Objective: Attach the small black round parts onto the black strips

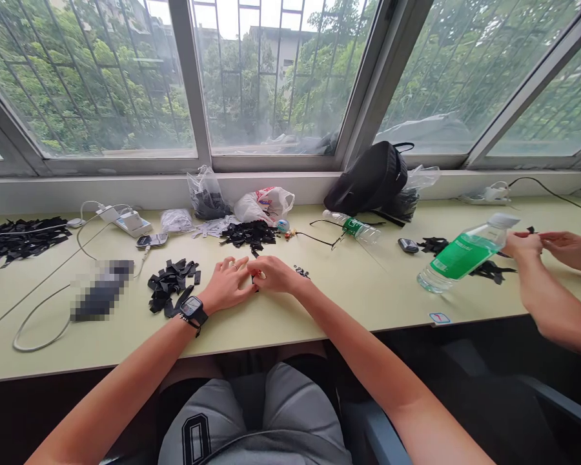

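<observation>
- Laying the left hand (227, 285) palm down on the table (242, 328), with fingers loosely spread.
- Curling the right hand (274, 274) just beside it, with fingers mostly bent.
- Having a small black strip (257, 289) between both; cannot tell if pinched by either.
- Leaving one strip pile (169, 283) near the watch (192, 309).

left hand (228, 284) palm-down, right hand (274, 274) curled alongside.

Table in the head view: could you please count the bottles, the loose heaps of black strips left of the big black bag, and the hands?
Bottles: 2 (left bottle, right bottle)
Heaps of black strips: 3 (far-left heap, front heap, back heap)
Hands: 4 (wearer's left hand, wearer's right hand, co-worker's two hands)
Total: 9
</observation>
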The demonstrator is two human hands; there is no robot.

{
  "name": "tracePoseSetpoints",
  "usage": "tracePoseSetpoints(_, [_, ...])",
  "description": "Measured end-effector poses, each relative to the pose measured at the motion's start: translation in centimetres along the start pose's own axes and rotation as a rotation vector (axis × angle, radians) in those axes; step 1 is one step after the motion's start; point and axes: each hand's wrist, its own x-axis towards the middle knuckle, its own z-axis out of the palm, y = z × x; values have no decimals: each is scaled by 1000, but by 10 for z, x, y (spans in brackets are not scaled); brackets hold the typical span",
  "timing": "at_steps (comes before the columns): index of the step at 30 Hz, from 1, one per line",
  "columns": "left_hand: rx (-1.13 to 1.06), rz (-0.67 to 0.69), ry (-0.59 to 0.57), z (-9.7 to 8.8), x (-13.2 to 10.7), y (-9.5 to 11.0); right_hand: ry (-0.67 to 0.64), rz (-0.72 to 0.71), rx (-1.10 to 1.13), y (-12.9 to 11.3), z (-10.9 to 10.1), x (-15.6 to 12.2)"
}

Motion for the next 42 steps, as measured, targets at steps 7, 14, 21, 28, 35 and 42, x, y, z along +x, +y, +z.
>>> tracePoseSetpoints(7, [16,-14,-43,0,0,0,-7,-63,-20,2,13,6])
tracePoseSetpoints(14, [-135,14,80,-5,4,-2,86,-24,252,5,8,-7])
tracePoseSetpoints(21, [-320,-39,154,-1,8,-8,39,53,487,16,7,-9])
tracePoseSetpoints(28, [-693,-164,93,-12,15,-8,34,147,596,21,12,-8])
tracePoseSetpoints(35, [-687,-146,185,-12,14,-6,62,290,811,21,3,-5])
tracePoseSetpoints(42, [-633,-124,188,-6,13,-8,81,289,904,16,-4,-5])
